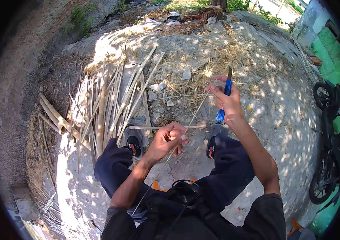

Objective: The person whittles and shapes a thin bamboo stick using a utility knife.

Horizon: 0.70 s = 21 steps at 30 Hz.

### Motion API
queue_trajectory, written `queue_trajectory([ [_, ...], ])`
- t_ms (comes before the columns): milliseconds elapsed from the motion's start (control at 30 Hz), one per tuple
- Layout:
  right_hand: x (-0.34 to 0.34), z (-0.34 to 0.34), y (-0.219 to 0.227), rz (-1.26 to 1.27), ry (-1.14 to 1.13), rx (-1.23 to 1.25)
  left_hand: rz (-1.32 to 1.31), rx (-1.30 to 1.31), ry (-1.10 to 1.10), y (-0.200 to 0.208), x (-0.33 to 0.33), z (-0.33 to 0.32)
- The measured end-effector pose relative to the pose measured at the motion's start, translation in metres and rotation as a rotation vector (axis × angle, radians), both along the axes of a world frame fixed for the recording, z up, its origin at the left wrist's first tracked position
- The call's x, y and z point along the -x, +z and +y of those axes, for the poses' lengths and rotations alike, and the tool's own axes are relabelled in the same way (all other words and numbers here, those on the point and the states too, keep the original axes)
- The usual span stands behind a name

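Observation:
A thin bamboo strip runs slantwise between my two hands, and its lower end trails down past my lap. My left hand pinches it with thumb and fingers, in front of my knees. Farther off and to the right, my right hand has the strip's upper end at its fingertips. The same hand grips a blue utility knife, whose dark blade points up and away from me. Part of the knife's handle is hidden behind the palm. Beyond my left hand, a flat bamboo slat lies across the ground between my shoes.
Many split bamboo slats are heaped at the left, beside thicker bamboo poles. Small stones and dry grass lie ahead. A parked motorcycle stands at the far right by a green wall.

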State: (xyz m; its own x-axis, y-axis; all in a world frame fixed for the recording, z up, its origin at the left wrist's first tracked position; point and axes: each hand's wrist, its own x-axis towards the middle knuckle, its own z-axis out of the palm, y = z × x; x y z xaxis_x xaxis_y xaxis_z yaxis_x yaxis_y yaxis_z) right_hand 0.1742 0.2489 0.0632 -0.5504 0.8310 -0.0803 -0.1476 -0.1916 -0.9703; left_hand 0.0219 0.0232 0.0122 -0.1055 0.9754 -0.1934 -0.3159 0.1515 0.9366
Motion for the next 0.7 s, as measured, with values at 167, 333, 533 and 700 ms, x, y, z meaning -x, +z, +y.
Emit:
queue_trajectory([
  [167, -0.006, 0.002, 0.005, -0.028, -0.029, -0.054, -0.013, -0.027, 0.022, -0.001, -0.005, 0.004],
  [333, -0.011, 0.004, 0.006, -0.044, -0.001, -0.047, -0.023, -0.026, 0.015, -0.005, -0.006, 0.001],
  [533, -0.019, 0.006, 0.009, 0.03, 0.082, 0.022, -0.059, -0.05, -0.003, 0.003, -0.011, -0.004],
  [700, -0.017, 0.003, 0.005, 0.006, 0.102, -0.053, -0.081, 0.034, 0.006, 0.007, -0.006, -0.01],
])
